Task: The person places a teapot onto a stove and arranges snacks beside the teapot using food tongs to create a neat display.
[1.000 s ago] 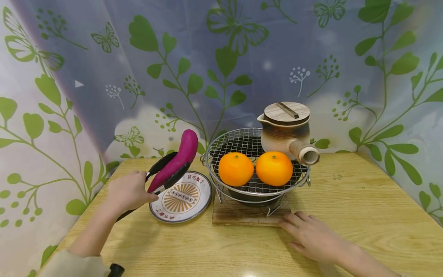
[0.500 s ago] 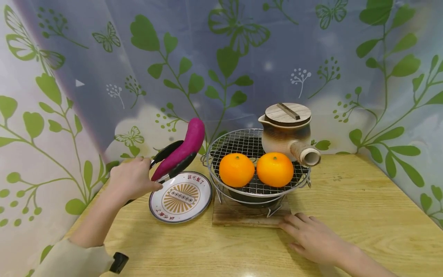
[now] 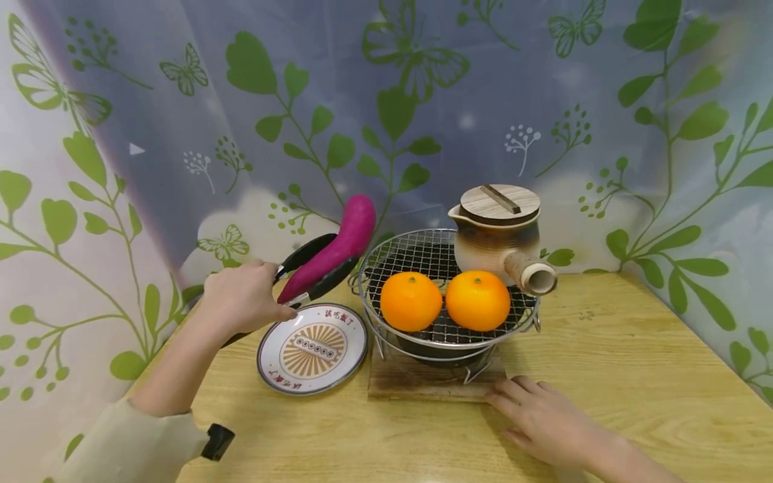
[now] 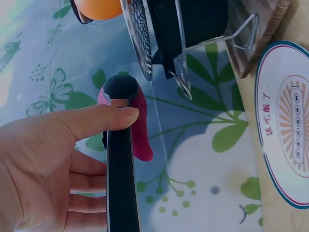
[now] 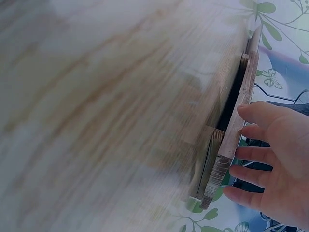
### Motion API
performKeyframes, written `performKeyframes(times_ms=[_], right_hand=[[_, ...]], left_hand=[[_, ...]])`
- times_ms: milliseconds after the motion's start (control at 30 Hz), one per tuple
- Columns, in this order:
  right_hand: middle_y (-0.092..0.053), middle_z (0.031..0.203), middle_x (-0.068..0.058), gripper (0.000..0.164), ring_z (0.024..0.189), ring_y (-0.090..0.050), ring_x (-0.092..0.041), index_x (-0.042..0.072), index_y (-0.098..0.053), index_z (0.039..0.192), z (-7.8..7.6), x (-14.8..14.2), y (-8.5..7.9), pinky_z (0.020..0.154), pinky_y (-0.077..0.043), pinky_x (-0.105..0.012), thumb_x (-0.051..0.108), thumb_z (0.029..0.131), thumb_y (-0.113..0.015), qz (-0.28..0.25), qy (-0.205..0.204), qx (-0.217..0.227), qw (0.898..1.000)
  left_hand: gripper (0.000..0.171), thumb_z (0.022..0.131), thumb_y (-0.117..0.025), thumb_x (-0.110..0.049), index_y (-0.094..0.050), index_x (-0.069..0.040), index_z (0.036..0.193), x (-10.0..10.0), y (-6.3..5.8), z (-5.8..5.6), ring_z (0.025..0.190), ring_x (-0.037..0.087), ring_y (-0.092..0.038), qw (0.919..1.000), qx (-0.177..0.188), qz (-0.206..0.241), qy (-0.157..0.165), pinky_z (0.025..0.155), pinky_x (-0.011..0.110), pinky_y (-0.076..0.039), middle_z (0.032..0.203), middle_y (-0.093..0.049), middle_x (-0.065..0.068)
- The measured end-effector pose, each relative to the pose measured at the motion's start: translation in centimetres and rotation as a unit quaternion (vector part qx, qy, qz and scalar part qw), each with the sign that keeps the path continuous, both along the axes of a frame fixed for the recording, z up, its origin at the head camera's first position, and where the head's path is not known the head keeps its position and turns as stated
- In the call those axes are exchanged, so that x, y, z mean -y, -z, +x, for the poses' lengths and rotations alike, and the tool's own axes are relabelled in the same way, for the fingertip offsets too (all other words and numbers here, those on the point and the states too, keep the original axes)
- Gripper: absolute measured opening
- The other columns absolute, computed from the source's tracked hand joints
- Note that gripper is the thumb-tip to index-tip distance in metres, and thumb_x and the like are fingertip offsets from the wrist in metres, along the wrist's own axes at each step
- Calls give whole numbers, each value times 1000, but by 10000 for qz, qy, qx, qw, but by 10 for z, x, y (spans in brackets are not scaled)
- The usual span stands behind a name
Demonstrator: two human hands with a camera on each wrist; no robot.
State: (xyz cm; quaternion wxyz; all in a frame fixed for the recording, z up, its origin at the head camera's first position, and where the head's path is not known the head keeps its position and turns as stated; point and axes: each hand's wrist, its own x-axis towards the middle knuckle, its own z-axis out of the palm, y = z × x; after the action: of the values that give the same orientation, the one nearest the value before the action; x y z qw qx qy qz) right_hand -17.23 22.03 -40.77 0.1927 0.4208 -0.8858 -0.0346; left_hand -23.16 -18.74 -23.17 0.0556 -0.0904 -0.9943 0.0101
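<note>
A pair of black tongs (image 3: 314,268) is gripped by the left hand (image 3: 241,302), the fingers curled round the handles and the thumb pressed along the upper arm, as the left wrist view shows. Between the tong arms a purple sweet potato (image 3: 338,245) is clamped and held in the air, tilted with its far end raised toward 1 o'clock. It is held above the 12 o'clock rim of a round patterned plate (image 3: 274,365), which lies flat on the wooden table (image 3: 604,349), and just beside the 9 o'clock edge of a round wire grill rack (image 3: 423,251), without touching it as far as can be told. On the rack two oranges (image 3: 410,300) are set side by side at its 6 o'clock side, and a brown ceramic pot (image 3: 495,245) with a wooden lid (image 3: 500,201) and a side handle is placed behind them at 1 o'clock. The rack is carried by a square wooden board (image 3: 410,382). The right hand (image 3: 543,419) is laid flat on the table with fingers straight and spread, the fingertips resting against the board's near edge at 5 o'clock; nothing is held by it.
</note>
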Motion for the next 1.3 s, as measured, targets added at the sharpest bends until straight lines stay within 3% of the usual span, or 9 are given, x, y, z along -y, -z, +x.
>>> performKeyframes(times_ms=[100, 300, 500, 733, 933, 1300], right_hand=[[-56, 111, -5, 53, 94, -56, -26, 12, -61, 117, 0, 0, 0, 67, -50, -41, 32, 70, -76, 3, 7, 2, 10000], [-55, 111, -5, 53, 95, -55, -25, 13, -60, 118, -1, 0, 0, 66, -50, -40, 31, 72, -76, 8, 17, 141, 9999], [-55, 112, -5, 53, 94, -55, -24, 13, -60, 119, 0, 0, 0, 66, -50, -39, 31, 71, -77, -30, -19, 65, 10000], [-55, 112, -4, 54, 94, -54, -24, 13, -60, 118, 0, 0, 2, 65, -49, -39, 31, 71, -78, -38, -12, 51, 10000], [-56, 111, -4, 54, 94, -55, -24, 13, -60, 118, -1, 0, 1, 68, -50, -40, 31, 70, -78, -33, -3, 34, 10000], [-55, 113, -6, 54, 96, -55, -26, 11, -60, 119, 0, -1, 1, 70, -50, -41, 31, 72, -76, 74, 32, 100, 9999]], left_hand=[[67, 68, -74, -50, -57, 0, 109, -4, -4, -3, 77, 36, -58, 9999, -70, -4, 73, 57, 48, -45, 99, -60, 12], [73, 69, -74, -48, -54, -1, 121, -14, -15, -9, 84, 38, -57, 9997, -91, 73, 214, 63, 51, -45, 107, -59, 13], [72, 69, -74, -49, -55, -3, 123, -23, -23, -15, 82, 30, -59, 9993, -40, 16, 370, 55, 42, -46, 107, -62, 10], [64, 68, -75, -48, -58, -7, 113, -33, -24, -20, 76, 23, -56, 9993, 31, 45, 356, 53, 37, -42, 96, -62, 6], [58, 67, -75, -49, -60, -8, 105, -42, -25, -25, 78, 22, -57, 9984, -41, -92, 564, 54, 38, -44, 89, -62, 3], [51, 67, -75, -49, -61, -10, 97, -58, -24, -33, 85, 23, -58, 9956, 175, -85, 916, 65, 39, -45, 87, -61, 2]])
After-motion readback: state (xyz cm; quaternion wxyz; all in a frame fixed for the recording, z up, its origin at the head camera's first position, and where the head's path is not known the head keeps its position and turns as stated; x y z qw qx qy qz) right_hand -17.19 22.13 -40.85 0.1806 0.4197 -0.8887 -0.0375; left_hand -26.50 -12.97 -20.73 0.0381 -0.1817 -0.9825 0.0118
